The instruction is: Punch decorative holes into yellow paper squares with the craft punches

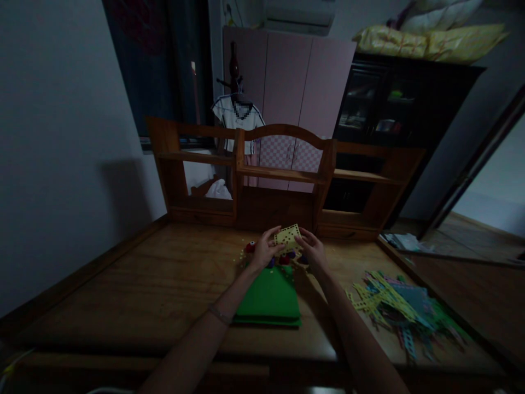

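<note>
— While you look down from the head view, how many hands are on that yellow sheet (287, 237)?

— Two. The left hand (264, 250) has its grip closed on the sheet's left edge, the right hand (312, 249) pinches its right edge; the one punched sheet is held up above the bench (135, 290).

— And under it?

— One green stack (269, 298) lying flat, with a few small red and blue bits (250, 247) just beyond it; too small to count.

— Anything else?

— One loose heap of strips (396, 306) to the right, well apart, and one wooden shelf (283, 175) behind.

Dim room: wooden desk (123, 295), shelf hutch (283, 175), pink wardrobe (287, 82).
</note>
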